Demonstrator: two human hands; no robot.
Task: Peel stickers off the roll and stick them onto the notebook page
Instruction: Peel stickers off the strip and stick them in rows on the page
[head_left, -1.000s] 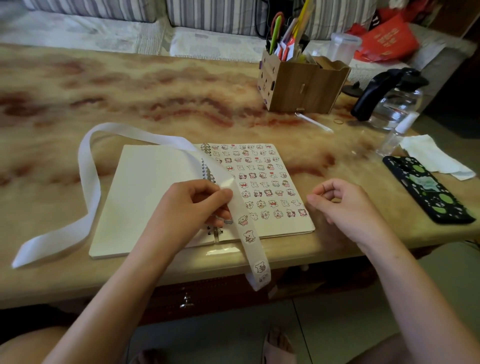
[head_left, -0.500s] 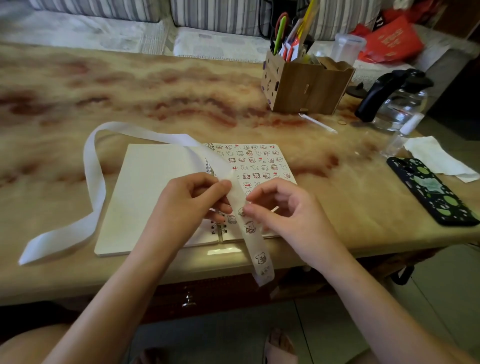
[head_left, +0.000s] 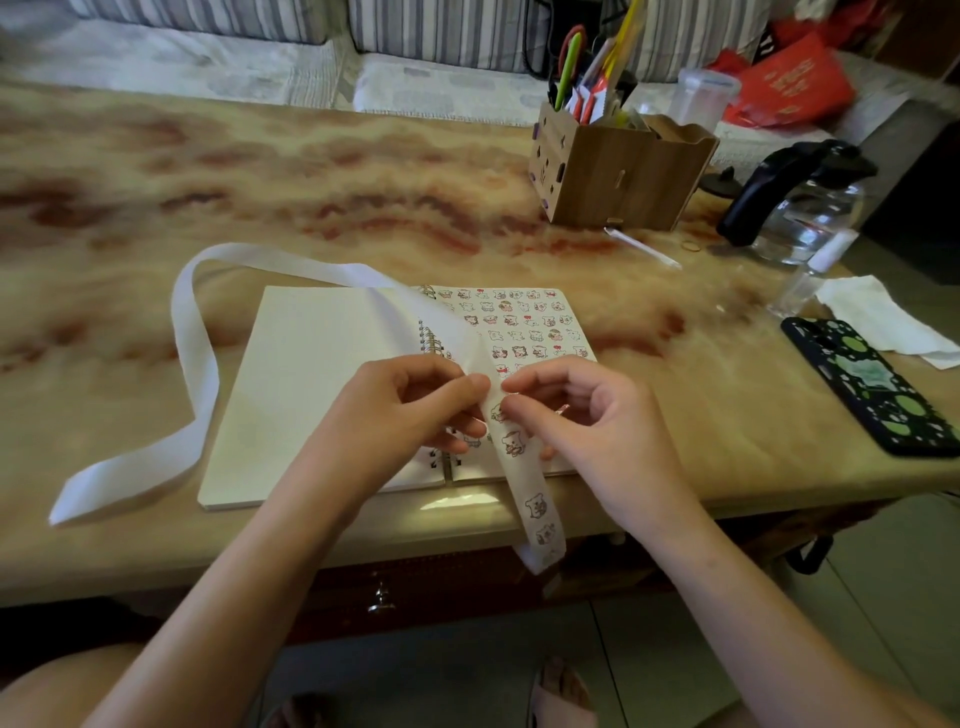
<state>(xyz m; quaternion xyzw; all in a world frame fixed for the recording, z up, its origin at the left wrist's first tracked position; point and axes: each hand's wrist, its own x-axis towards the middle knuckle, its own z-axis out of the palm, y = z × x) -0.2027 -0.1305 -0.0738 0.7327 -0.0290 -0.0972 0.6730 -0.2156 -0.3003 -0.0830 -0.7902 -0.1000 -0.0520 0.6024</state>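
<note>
Looking down through the head view, the person holds the sticker strip (head_left: 536, 512) between both hands, low over the near part of the notebook (head_left: 311, 374).

The left grip (head_left: 410, 410) is narrow. Thumb and forefinger pinch the left edge of the strip, and the other fingers curl below it. The right grip (head_left: 587, 415) is narrow too. Its thumb and forefinger tips close on the right edge of the strip, touching a small sticker (head_left: 497, 414) just beside the left grip. The fingertips cover the sticker's edge, so one cannot tell whether it is already lifted.

Behind the left grip the bare strip crosses the spiral and loops away to the left on the worktop (head_left: 260, 182). Below both grips it hangs over the worktop edge and carries more stickers. Beyond the right grip, the right page (head_left: 519, 322) shows many rows of stickers.

The strip looks very light, thin and soft, so it will bend and swing if only one grip keeps it. Its backing is probably slick. The sticker is likely thin and tacky underneath, and it may curl, fold on itself or tear when pulled fast. The best place to take it seems to be one corner, raised with a fingernail while the left grip bends the backing sharply beside it. After that it should be held by the very edge only.
</note>
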